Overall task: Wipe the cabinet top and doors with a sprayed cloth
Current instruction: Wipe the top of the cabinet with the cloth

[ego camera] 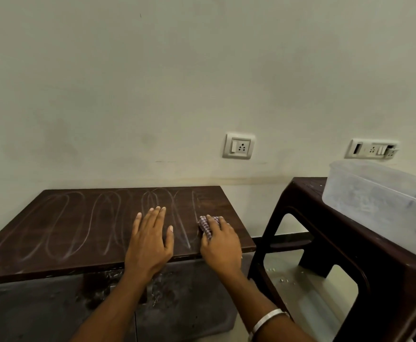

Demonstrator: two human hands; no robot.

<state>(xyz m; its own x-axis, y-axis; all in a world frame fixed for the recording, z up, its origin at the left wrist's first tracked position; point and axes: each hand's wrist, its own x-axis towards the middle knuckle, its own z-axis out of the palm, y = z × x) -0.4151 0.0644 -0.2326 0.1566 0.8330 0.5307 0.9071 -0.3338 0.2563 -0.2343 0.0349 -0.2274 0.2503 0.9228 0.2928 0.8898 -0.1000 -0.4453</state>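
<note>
Low dark-brown wooden cabinet top (pixel 78 225) sits against a pale wall (pixel 152 82), covered in looping whitish wipe streaks (pixel 61 225) across most of its width. Left hand (pixel 150 240) lies flat on the top near the front edge, fingers straight and slightly spread, holding nothing. Right hand (pixel 220 245) presses a small red-and-white checked cloth (pixel 208 224) onto the top near its right front corner; fingers lie over the cloth, bunched fabric shows past the fingertips. Cannot tell if the fingers curl round it or just press. Silver bangle (pixel 267 322) on the right wrist. Grey cabinet doors (pixel 41 312) below the top look smudged and scuffed. Right of the cabinet, apart from it, a dark-brown plastic stool (pixel 325 243) carries a translucent plastic storage box (pixel 374 201). Two white wall sockets: one (pixel 239 146) above the cabinet's right end, another (pixel 372 148) above the stool. Small debris bits (pixel 283 280) on the floor between cabinet and stool.
</note>
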